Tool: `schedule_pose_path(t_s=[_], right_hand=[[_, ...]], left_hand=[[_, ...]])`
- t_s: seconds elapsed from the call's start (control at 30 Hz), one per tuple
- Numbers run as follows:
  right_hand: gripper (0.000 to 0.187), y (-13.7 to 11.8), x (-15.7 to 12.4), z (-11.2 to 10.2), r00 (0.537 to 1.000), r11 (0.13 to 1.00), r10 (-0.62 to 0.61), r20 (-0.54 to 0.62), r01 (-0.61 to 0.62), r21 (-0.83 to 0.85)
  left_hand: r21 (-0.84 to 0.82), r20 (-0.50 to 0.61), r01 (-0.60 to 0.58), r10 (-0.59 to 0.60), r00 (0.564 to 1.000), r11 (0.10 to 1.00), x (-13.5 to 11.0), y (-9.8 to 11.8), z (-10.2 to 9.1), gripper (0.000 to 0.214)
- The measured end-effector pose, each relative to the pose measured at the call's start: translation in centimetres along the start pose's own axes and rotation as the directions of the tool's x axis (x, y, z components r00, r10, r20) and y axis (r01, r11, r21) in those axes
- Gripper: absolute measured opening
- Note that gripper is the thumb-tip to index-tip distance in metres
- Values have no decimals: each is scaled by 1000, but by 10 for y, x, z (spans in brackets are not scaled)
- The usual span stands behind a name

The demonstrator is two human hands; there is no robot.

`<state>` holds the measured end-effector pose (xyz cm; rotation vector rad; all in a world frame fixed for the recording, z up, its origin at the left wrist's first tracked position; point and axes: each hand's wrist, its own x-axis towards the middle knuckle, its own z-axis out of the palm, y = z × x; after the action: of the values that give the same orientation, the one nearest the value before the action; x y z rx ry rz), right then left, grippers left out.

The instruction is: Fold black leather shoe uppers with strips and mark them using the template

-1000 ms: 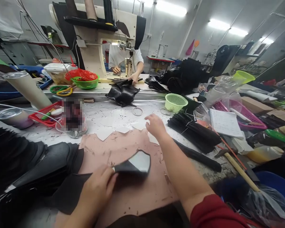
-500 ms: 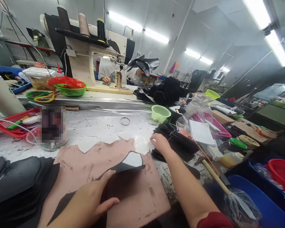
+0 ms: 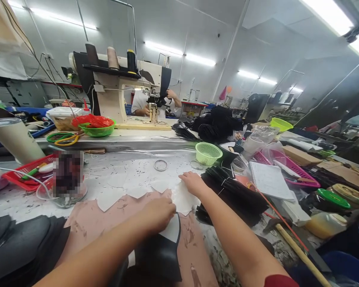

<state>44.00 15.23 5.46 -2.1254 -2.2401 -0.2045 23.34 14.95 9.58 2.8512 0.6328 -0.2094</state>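
My left hand (image 3: 158,214) lies knuckles-up on a black leather piece (image 3: 163,251) with a pale grey underside, fingers curled down onto its top edge, on a pink mat (image 3: 107,223). My right hand (image 3: 192,183) rests with fingers bent on thin white cut pieces (image 3: 182,201) at the mat's far right corner. More white pieces (image 3: 109,199) line the mat's far edge. A bundle of black strips (image 3: 236,195) lies just right of my right hand.
A green mesh basket (image 3: 208,153), metal rings (image 3: 160,165), a notebook (image 3: 269,181), a pink tray (image 3: 290,169) and a hammer (image 3: 299,249) stand to the right. Black leather (image 3: 20,243) is piled at left. A person works at a sewing machine (image 3: 122,91) beyond.
My left hand moved forward up the black piece to its top edge near my right hand. My right hand shifted a little left onto the white pieces. The camera tilted up.
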Motion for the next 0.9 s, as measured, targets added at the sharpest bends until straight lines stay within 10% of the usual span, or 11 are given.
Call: schedule_pose_path(t_s=[0.33, 0.63, 0.9], right_hand=[[19, 32, -29, 11, 915, 986, 31, -402, 38, 163], [31, 60, -87, -13, 461, 759, 636, -619, -225, 611], [27, 12, -136, -44, 612, 494, 741, -276, -217, 842]], left_hand=[[204, -53, -4, 15, 998, 979, 63, -6, 13, 25], [140, -125, 75, -58, 990, 987, 62, -3, 18, 27], [-46, -256, 143, -150, 955, 989, -8, -3, 5, 21]])
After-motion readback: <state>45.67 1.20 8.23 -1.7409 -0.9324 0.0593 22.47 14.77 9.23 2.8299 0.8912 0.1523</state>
